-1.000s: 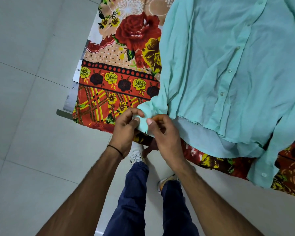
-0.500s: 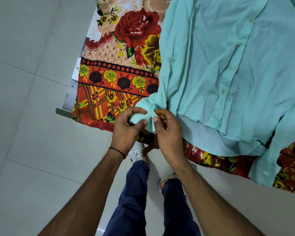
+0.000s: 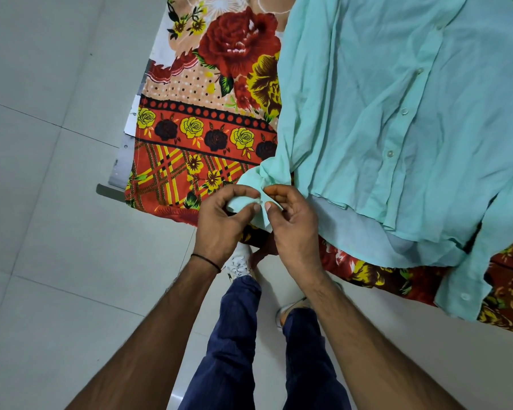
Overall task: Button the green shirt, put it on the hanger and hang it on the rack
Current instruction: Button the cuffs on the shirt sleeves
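Observation:
The green shirt [image 3: 397, 113] lies spread on a floral-covered table, its front placket showing three closed buttons. One sleeve runs down to the table's near edge, and its cuff [image 3: 258, 199] is held between both hands. My left hand [image 3: 222, 223] pinches the cuff's left flap with thumb and forefinger. My right hand [image 3: 290, 220] pinches the right flap close beside it, fingers curled. The other sleeve's cuff [image 3: 462, 294] hangs over the table edge at the right with a button showing. No hanger or rack is in view.
A red and yellow floral cloth [image 3: 190, 149] covers the table, whose metal frame corner [image 3: 113, 184] sticks out at the left. Grey floor tiles [image 3: 42, 232] surround it. My legs in blue trousers [image 3: 234, 335] stand right at the table edge.
Both hands have kept hold of the sleeve cuff and worked it a little, with the fingertips now closer together at the cuff opening. The shirt body has not moved.

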Demonstrator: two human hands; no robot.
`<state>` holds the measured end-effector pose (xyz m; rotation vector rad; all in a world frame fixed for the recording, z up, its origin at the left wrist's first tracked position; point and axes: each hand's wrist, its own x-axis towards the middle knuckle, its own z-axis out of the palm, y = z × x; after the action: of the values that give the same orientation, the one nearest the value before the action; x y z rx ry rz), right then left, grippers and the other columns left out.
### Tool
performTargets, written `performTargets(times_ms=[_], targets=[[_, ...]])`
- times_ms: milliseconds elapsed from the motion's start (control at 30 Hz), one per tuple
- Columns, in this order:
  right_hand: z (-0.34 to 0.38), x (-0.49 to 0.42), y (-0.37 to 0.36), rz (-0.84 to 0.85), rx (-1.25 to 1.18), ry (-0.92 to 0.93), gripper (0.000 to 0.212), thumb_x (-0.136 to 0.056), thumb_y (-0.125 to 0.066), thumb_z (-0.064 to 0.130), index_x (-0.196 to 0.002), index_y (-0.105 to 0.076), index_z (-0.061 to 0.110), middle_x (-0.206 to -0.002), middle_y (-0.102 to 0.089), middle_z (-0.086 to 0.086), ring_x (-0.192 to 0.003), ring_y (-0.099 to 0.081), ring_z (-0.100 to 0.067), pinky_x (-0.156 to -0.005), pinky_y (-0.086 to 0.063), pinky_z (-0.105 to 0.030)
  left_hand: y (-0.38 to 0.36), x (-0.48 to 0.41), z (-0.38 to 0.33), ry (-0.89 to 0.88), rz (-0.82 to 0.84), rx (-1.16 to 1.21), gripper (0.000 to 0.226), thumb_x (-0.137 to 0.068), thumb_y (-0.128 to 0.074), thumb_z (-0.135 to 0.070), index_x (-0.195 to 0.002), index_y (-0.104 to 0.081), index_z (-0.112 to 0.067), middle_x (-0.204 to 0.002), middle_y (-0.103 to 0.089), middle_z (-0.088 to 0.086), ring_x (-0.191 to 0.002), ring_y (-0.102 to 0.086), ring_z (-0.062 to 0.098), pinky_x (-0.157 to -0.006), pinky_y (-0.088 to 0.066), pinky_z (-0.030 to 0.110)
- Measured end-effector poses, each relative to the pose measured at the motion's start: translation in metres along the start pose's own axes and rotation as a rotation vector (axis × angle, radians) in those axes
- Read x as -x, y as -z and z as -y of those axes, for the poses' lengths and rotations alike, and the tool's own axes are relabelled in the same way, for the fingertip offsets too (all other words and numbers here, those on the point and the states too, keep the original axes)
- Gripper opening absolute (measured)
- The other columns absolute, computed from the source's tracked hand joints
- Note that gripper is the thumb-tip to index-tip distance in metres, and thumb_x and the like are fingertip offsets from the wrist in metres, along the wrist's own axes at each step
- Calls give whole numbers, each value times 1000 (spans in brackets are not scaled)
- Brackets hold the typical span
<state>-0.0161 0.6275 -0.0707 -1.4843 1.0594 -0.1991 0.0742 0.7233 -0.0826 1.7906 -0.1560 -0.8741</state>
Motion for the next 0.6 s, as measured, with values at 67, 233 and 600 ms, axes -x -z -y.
performTargets(times_ms=[67, 233, 600], targets=[[0, 1, 1, 4, -10, 2, 21, -95, -61, 7, -113, -67, 18, -106, -71, 9, -103, -66, -5, -90, -53, -23, 0, 0, 0, -10, -15, -14, 16, -82, -76, -6, -93, -74, -17, -99, -72, -1, -92, -69, 21, -82, -57, 55], [3, 3, 2, 3, -59, 6, 23, -94, -62, 5, -107, -66, 23, -102, -71, 9, -97, -68, -3, -84, -53, -18, -2, 0, -8, -39, -53, -56, 17, -77, -79, -1, -90, -73, -11, -93, -73, -1, -88, -69, 16, -80, -58, 43], [3, -8, 5, 46, -17, 6, 24, -93, -62, 6, -109, -62, 23, -91, -69, 7, -88, -68, -9, -80, -56, -26, -4, -3, -6, 45, -109, 81, 23, -81, -70, 7, -90, -76, -13, -93, -76, 6, -89, -72, 32, -78, -59, 54]])
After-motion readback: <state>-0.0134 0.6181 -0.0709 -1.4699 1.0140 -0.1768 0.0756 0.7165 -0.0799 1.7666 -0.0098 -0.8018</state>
